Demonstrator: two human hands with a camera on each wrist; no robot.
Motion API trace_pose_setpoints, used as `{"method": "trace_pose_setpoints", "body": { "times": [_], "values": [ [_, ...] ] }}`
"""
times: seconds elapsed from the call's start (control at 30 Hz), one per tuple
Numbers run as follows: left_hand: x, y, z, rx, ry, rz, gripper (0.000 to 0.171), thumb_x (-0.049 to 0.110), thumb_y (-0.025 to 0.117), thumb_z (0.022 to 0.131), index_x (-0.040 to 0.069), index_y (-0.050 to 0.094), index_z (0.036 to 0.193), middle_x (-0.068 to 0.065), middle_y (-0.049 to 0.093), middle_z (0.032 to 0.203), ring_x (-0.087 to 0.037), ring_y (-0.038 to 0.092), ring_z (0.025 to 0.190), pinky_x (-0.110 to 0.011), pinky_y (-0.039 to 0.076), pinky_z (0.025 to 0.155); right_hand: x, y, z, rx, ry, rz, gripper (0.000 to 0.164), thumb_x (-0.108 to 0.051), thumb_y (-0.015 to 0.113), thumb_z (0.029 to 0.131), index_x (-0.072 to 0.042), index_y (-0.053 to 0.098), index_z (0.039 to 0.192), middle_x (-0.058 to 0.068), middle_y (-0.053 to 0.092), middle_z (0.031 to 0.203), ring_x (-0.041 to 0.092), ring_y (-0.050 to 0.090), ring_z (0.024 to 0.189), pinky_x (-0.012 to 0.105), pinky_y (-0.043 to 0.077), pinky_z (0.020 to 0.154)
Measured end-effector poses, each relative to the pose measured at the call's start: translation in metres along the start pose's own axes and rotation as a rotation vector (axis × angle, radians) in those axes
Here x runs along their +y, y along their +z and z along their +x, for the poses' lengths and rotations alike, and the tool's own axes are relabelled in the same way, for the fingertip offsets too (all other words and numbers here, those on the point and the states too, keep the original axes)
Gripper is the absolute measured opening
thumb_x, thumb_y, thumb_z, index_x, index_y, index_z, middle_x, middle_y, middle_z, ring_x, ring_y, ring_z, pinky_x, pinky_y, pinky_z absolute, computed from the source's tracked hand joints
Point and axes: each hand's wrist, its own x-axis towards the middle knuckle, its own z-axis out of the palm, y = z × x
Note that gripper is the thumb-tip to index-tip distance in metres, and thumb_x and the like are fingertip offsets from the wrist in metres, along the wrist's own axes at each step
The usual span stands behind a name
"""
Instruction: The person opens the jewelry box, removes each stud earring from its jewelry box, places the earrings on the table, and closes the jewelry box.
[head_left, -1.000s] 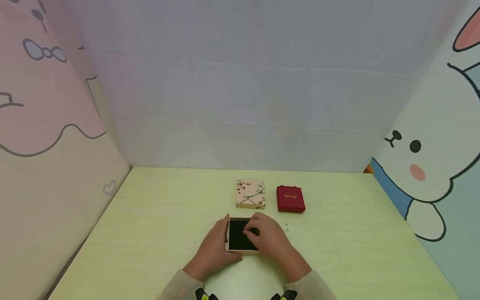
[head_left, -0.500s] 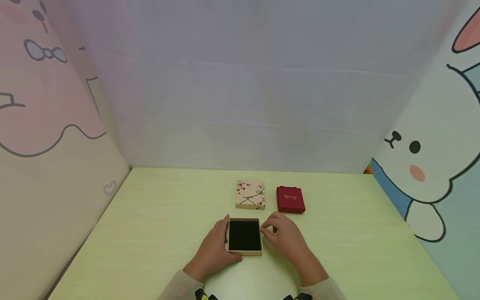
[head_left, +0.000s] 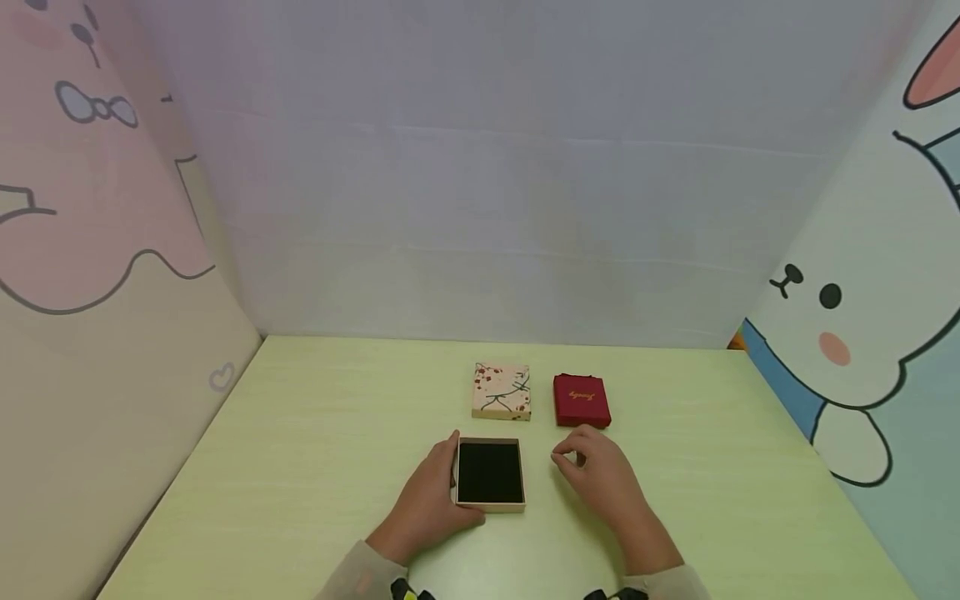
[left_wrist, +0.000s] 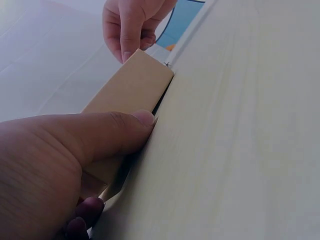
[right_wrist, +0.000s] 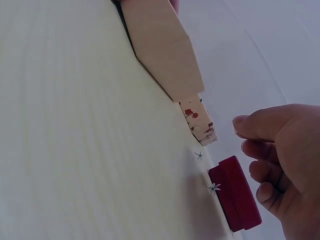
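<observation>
My left hand [head_left: 431, 498] grips a small open cardboard jewelry box [head_left: 491, 506] with a black lining. Its thumb lies along the near side, as the left wrist view shows, and its fingers are at the left side. To the right, my right hand [head_left: 600, 477] is held above the table, thumb and index finger pinched together. A tiny shiny piece [right_wrist: 235, 133] shows at those fingertips in the right wrist view; its kind cannot be made out. Two small silvery star-shaped pieces, one farther [right_wrist: 199, 156] and one nearer [right_wrist: 213, 188], lie on the table near this hand.
Behind the open box lies a flat box piece [head_left: 501, 392] printed with red blossoms and dark branches. A dark red box [head_left: 582, 401] with gold lettering stands to its right, just beyond the right hand. Pale fabric [head_left: 480, 192] closes off the table's back edge.
My right hand has moved from over the black lining out to the right, still pinching, and now covers the small pieces in the head view. The left hand and box have stayed put.
</observation>
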Motion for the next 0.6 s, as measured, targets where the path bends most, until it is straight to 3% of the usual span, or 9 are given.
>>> {"method": "trace_pose_setpoints", "body": {
  "times": [0.6],
  "values": [
    [0.001,0.000,-0.001,-0.003,-0.013,-0.008,0.125,0.037,0.095,0.067,0.003,0.022,0.163,-0.006,0.048,0.144,-0.015,0.053,0.103,-0.043,0.048,0.095,0.018,0.004,0.000,-0.036,0.059,0.005,0.007,-0.015,0.082,0.089,-0.019,0.077,0.087,-0.008,0.058,0.088,0.011,0.050,0.076,0.032,0.048,0.070]
  ]
}}
